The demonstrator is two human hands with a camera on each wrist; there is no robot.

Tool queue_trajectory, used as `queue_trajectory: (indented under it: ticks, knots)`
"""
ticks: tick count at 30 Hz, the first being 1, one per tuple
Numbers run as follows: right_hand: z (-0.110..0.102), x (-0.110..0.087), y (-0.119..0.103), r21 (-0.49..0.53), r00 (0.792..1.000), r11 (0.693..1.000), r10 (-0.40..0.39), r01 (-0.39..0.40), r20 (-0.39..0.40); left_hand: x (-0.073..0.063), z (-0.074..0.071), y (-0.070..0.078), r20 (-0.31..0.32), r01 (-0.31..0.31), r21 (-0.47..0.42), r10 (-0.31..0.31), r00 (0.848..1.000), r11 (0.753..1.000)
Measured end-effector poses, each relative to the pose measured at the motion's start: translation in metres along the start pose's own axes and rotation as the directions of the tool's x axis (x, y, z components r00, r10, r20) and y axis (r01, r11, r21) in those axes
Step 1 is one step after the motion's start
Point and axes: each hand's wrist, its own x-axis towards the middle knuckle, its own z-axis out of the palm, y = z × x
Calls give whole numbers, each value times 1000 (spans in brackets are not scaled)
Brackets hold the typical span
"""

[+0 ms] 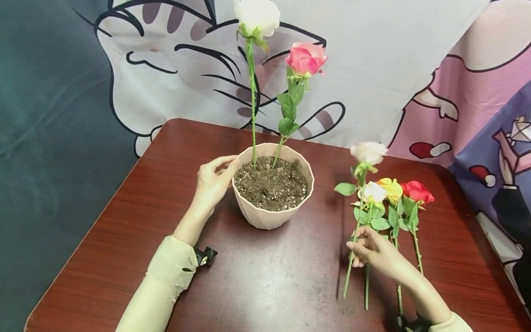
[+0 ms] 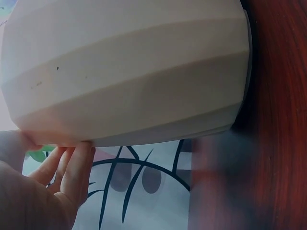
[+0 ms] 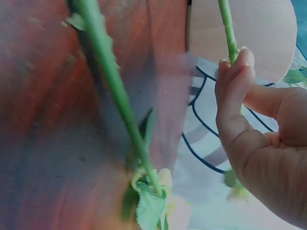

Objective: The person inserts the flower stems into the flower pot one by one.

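A pale, faceted flower pot (image 1: 269,219) holds dark soil (image 1: 271,189). A tall white rose (image 1: 257,18) and a pink rose (image 1: 306,60) stand upright in the soil. My left hand (image 1: 213,182) touches the pot's left side near the rim; its fingers (image 2: 79,167) rest fairly straight against the outer wall in the left wrist view. My right hand (image 1: 375,249) pinches the green stem (image 3: 229,28) of a pale pinkish-white rose (image 1: 368,153), its bloom tipped up and away. Beneath it lies another white rose (image 1: 373,192).
A yellow rose (image 1: 391,188) and a red rose (image 1: 416,191) lie on the right of the reddish-brown table (image 1: 265,286), stems toward me. Behind the table hangs a cartoon-printed cloth (image 1: 373,69), with a dark green curtain (image 1: 54,115) at left.
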Motion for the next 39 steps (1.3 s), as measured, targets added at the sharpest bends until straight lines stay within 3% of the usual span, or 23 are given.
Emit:
queue_trajectory:
  ticks: [7, 15, 22, 30, 35, 39]
  knots:
    - [-4, 7, -8, -15, 988, 993, -115, 114, -107, 1, 0, -1, 6, 10, -22, -10, 1000, 1000]
    - [-13, 16, -21, -115, 938, 963, -266, 245, -224, 1, 1, -1, 3, 0, -28, 0, 1000, 1000]
    - [-26, 24, -43, -254, 869, 911, -393, 324, -301, 0, 1, -1, 6, 2, -28, -2, 1000, 1000]
    - [-37, 47, -73, -288, 744, 796, -603, 533, -290, -1, 0, -1, 0, 18, -19, -18, 1000, 1000]
    - [-37, 60, -99, -305, 700, 782, -622, 543, -350, 0, 1, -2, 7, 21, -17, -21, 1000, 1000]
    - [-38, 71, -122, -407, 655, 726, -682, 554, -324, -1, 1, -1, 1, 28, -21, -28, 1000, 999]
